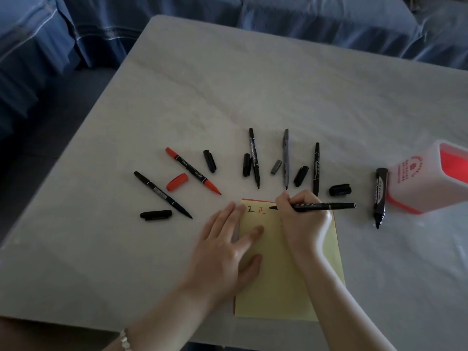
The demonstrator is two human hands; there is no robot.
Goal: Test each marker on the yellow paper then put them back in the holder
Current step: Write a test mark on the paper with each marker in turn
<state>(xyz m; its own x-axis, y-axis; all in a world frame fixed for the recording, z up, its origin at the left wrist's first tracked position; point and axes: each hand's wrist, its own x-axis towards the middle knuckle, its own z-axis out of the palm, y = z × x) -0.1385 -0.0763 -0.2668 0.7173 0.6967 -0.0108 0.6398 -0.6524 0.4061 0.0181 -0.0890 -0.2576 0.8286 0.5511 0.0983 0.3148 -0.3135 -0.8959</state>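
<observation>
The yellow paper (276, 282) lies at the table's near edge with two small marks, one black and one red, at its top. My left hand (225, 249) rests flat on its left side. My right hand (301, 219) grips a black marker (326, 206), tip pointing left onto the paper beside the marks. Several uncapped markers fan out above the paper: a red marker (193, 171), a black one (162, 195) at the left, a thick black one (379, 196) at the right. The white and red holder (415, 183) lies on its side at the far right.
Loose caps lie among the markers, among them a red cap (177, 181) and a black cap (155, 215). The table wears a white cloth (253, 79). Blue-covered seating (76, 34) stands beyond the far and left edges.
</observation>
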